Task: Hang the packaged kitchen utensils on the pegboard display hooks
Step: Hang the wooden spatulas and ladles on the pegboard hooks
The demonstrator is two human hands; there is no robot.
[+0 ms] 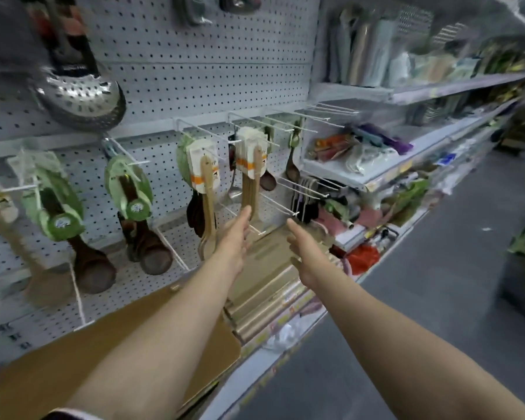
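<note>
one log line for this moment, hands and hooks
left hand: open, fingertips at hanging wooden utensils | right hand: open, empty | empty hook: between hands

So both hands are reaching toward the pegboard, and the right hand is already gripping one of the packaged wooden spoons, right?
Not quite. The head view shows both hands reaching toward the pegboard, but the right hand holds nothing; its fingers are straight and apart from the goods. It is the left hand whose fingertips are up by the handles of the packaged wooden spoons on the hook.

2 hands [234, 234], 2 white-carded wooden spatula packs [205, 169], 3 green-carded dark spoon packs [128, 183], 1 perforated steel skimmer [82, 98].
</note>
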